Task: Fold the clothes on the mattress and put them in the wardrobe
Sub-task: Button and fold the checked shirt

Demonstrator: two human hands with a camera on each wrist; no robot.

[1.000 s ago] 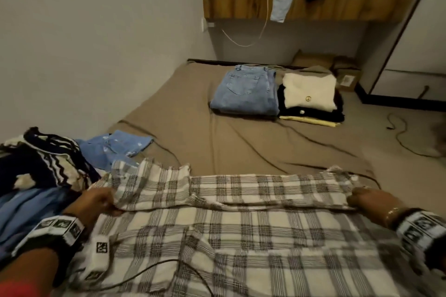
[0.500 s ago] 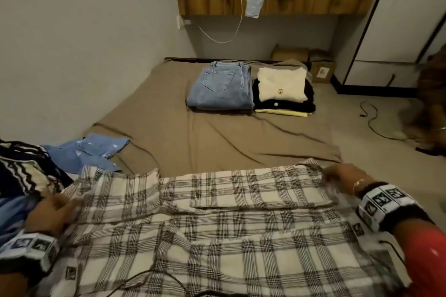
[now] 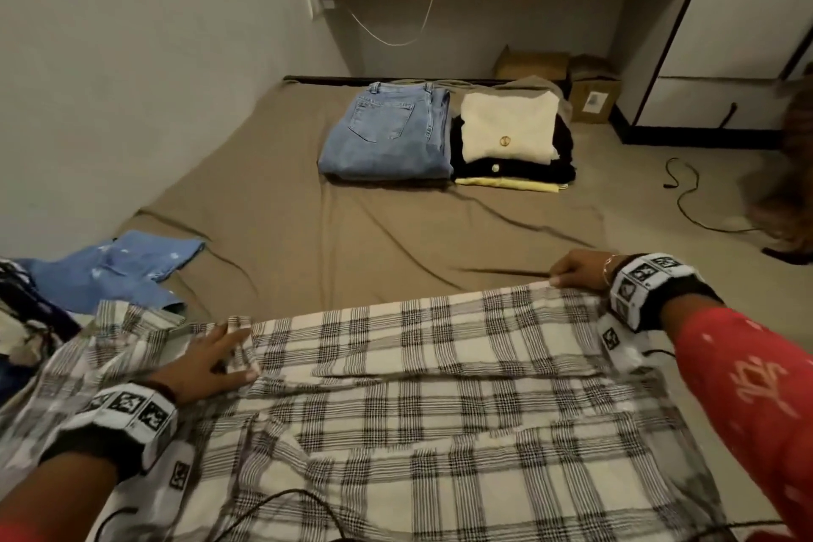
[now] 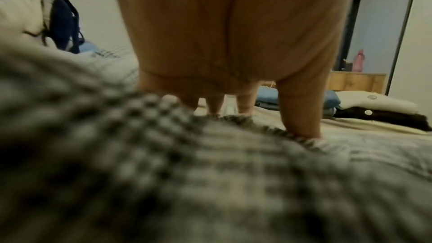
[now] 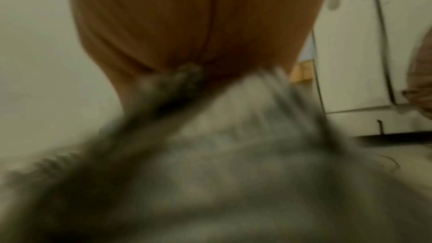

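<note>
- Folding is midway on the plaid shirt [image 3: 440, 387], spread on the mattress [image 3: 352, 242] nearest the person.
- Left hand [image 3: 206, 359] presses it with flat fingers; right hand [image 3: 576, 271] pinches its far corner.
- Jeans [image 3: 387, 136] and a stack [image 3: 510, 141] lie folded; a pile [image 3: 66, 277] waits at left.
- Nothing is in the wardrobe yet, seemingly.

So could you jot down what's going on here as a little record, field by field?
being folded: plaid shirt, spread flat on the mattress
left hand: fingers straight, pressing on the shirt
right hand: pinches the shirt's far edge
already folded: jeans; beside them a cream sweater on top of dark and yellow clothes
unfolded: blue denim garment and patterned clothes at the left
wardrobe: not clearly identifiable
</note>
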